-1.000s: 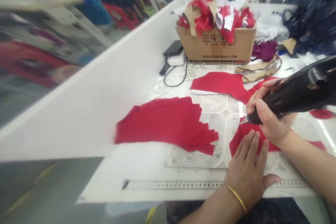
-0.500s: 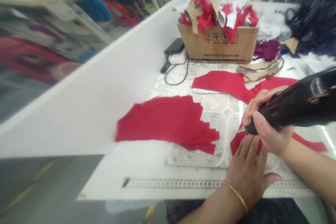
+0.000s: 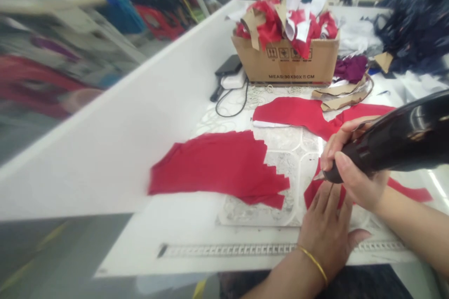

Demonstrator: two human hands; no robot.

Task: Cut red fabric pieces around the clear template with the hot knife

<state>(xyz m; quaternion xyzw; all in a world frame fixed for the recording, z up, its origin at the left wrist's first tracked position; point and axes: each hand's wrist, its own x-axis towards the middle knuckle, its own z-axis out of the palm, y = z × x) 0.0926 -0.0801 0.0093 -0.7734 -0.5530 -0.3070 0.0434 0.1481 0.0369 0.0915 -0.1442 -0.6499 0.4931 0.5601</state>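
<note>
Where the left fingers [image 3: 324, 201] rest, red fabric [image 3: 312, 195] lies beneath.

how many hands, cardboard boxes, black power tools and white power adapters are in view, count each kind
hands: 2 (left hand, right hand)
black power tools: 1 (black power tool)
cardboard boxes: 1 (cardboard box)
white power adapters: 1 (white power adapter)
total: 5
</note>
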